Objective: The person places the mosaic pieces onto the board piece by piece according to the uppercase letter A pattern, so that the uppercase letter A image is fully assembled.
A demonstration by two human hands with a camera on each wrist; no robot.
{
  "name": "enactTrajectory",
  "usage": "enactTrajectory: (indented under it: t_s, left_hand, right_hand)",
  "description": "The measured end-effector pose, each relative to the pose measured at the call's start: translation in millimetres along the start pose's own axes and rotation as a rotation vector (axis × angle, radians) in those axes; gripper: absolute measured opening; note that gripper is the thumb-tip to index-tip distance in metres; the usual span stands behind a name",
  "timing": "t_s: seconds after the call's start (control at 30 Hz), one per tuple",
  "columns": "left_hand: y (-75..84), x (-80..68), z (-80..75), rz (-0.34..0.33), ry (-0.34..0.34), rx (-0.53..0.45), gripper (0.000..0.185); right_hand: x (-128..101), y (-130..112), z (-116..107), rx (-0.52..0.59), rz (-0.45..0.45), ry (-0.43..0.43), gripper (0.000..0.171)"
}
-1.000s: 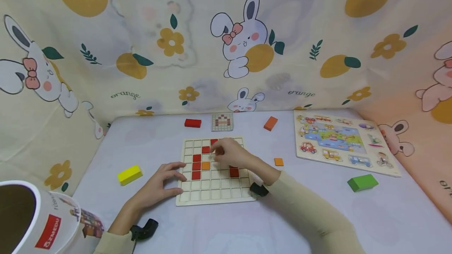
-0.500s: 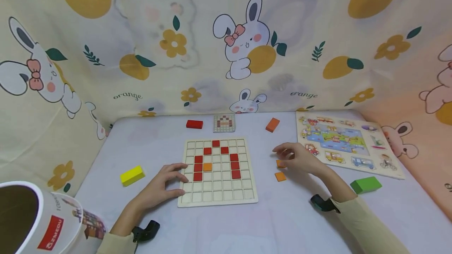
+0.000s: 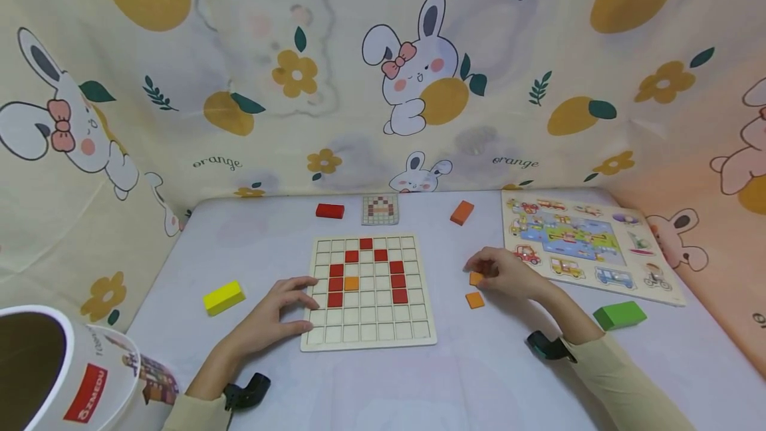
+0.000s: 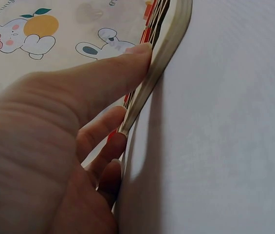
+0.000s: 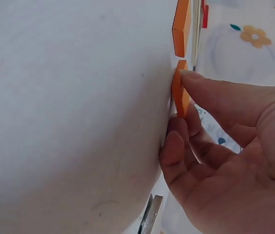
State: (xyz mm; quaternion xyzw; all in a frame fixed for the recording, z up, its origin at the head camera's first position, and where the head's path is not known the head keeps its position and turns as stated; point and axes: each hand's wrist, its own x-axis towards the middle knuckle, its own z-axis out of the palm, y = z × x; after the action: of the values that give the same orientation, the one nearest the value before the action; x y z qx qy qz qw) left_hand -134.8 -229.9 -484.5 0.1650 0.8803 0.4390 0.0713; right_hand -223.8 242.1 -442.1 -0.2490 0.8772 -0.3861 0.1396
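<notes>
A wooden grid board (image 3: 368,331) lies mid-table with several red tiles and one orange tile (image 3: 351,283) set in its cells. My left hand (image 3: 281,308) rests flat against the board's left edge (image 4: 156,73), fingers straight. To the right of the board my right hand (image 3: 499,271) pinches a small orange tile (image 3: 475,278) (image 5: 178,90) on the table between thumb and fingers. A second loose orange tile (image 3: 475,300) (image 5: 181,25) lies just nearer me.
A pattern card (image 3: 380,209), a red block (image 3: 330,211) and an orange block (image 3: 461,212) lie behind the board. A yellow block (image 3: 223,297) sits left, a green block (image 3: 619,315) and a vehicle puzzle (image 3: 583,241) right. A round tub (image 3: 66,364) stands near left.
My right hand left the board, swung right across the table and came down on the orange tile, closing its fingers on it. My left hand stayed at the board's edge.
</notes>
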Motion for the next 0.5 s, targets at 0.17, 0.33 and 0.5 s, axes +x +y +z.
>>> enactTrajectory:
  t_s: [0.17, 0.33, 0.5]
  left_hand:
    - [0.4, 0.4, 0.6, 0.004, -0.004, 0.002, 0.023]
    - [-1.0, -0.1, 0.3, 0.006, -0.004, 0.017, 0.024]
    - [1.0, -0.2, 0.3, -0.005, -0.004, 0.013, 0.024]
  right_hand:
    - [1.3, -3.9, -0.4, -0.015, -0.028, -0.021, 0.025]
    - [26.1, -21.2, 1.6, 0.000, -0.108, -0.113, 0.018]
    - [66.5, -54.6, 22.3, 0.046, -0.178, -0.158, 0.018]
